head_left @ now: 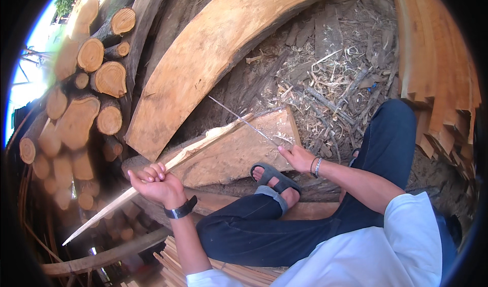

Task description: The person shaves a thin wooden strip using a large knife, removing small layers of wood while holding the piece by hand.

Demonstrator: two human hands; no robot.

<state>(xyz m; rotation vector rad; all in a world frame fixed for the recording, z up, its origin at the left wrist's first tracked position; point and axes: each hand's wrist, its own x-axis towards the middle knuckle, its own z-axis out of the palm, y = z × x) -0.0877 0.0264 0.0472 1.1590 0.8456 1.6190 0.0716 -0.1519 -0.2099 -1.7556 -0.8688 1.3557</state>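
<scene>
Head view: person seated among timber.
Left hand [156,182]: fist closed round long pale wooden strip [152,177].
Right hand [298,157]: gripping thin metal blade [243,120] over flat wood slab [239,149], centre.
Risk: blade could slip toward sandalled foot [277,180] just near it.

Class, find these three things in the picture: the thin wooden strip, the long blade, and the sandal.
thin wooden strip [104,210], head view, on its bare lower length below the left hand.
long blade [239,118], head view, on the metal mid-length.
sandal [272,174], head view, on the grey strap.
</scene>
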